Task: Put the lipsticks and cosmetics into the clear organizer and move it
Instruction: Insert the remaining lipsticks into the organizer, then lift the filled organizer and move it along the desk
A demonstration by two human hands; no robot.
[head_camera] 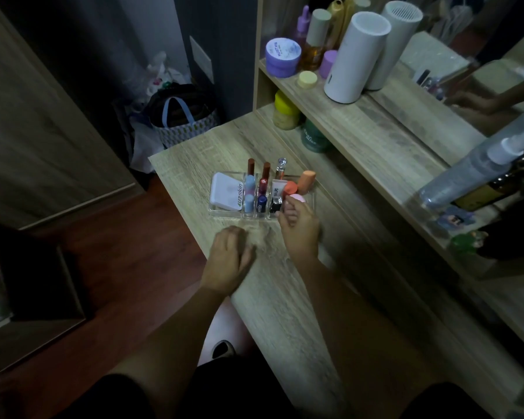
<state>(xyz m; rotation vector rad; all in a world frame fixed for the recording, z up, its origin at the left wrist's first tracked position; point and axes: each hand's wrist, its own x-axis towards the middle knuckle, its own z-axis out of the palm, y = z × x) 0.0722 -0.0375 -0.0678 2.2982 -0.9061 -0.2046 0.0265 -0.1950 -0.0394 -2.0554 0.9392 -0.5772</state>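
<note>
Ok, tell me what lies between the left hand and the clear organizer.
Only bare wooden tabletop lies between the left hand and the clear organizer, seen in the head view.

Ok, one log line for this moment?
right hand: on pink sponge in organizer | left hand: on table
</note>
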